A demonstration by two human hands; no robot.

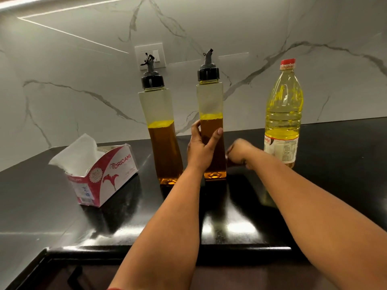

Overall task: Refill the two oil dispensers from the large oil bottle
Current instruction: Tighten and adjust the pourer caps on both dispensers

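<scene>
- Two tall clear oil dispensers stand upright side by side on the black glossy desk point(240, 206), near the marble wall point(83, 80).
- The left dispenser point(161, 130) has a black cap with a dark pour spout and holds amber oil to a little below half its height; it stands free, with no hand on it.
- The right dispenser point(211, 114) has the same black cap and grey spout, and its oil stands slightly higher than its neighbour's.
- The left hand point(201, 149) grips the right dispenser around its lower half, thumb on the left side and fingers point(216, 136) wrapped across the front.
- The right hand point(238, 152) sits low at the right side of the same dispenser, close to its base, with its fingers curled; whether it actually holds the dispenser or only touches it cannot be told from this angle.
- The large oil bottle point(283, 114) stands upright to the right of both dispensers, just beyond the right wrist; it has a red cap, a label low on its body, and pale yellow oil filling most of it.
- A pink and white tissue box point(104, 176) lies on the desk to the left, apart from the dispensers, a white tissue sticking out of its open top.
- A white wall socket point(149, 55) sits behind the left dispenser's spout.
</scene>
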